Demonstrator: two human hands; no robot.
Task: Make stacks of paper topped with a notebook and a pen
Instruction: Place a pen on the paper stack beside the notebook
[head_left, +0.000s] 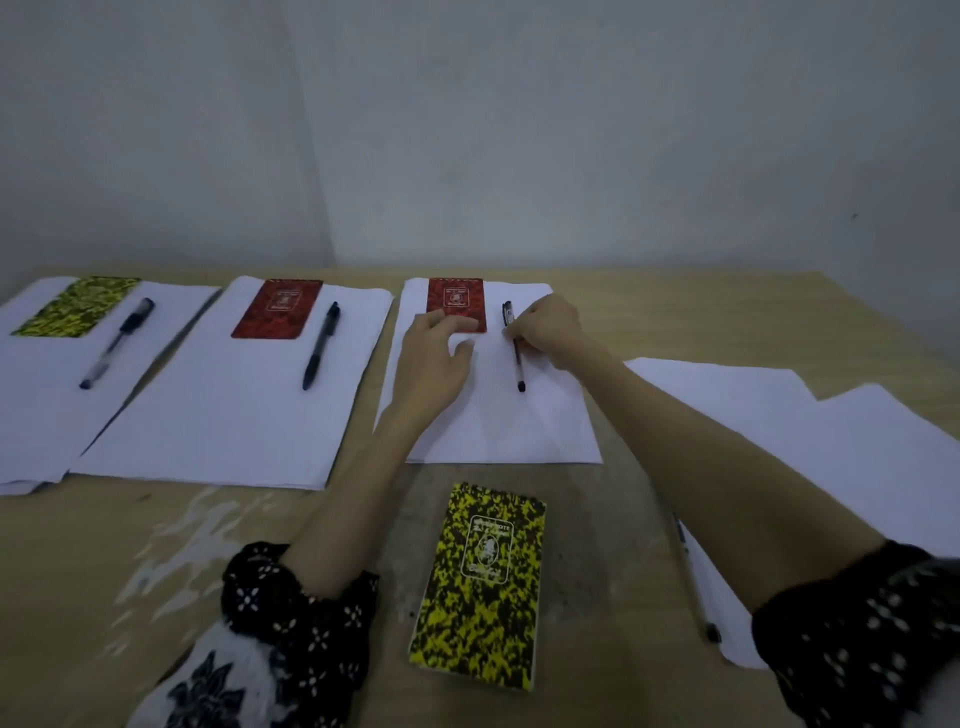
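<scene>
Three paper stacks lie side by side on the wooden table. The left stack (47, 405) carries a yellow notebook (78, 305) and a pen (118, 343). A red notebook (276, 309) and a pen (321, 345) top the middle stack (228, 410). On the right stack (519, 426) lies another red notebook (457, 301); my left hand (434, 364) rests flat below it, fingertips touching its lower edge. My right hand (550, 327) pinches a black pen (514, 348) that lies on this stack. A second yellow notebook (480, 587) lies alone near the front edge.
Loose white sheets (831, 441) spread across the right side of the table, partly under my right forearm. Another pen (696, 582) lies by their left edge. A grey wall rises right behind the table.
</scene>
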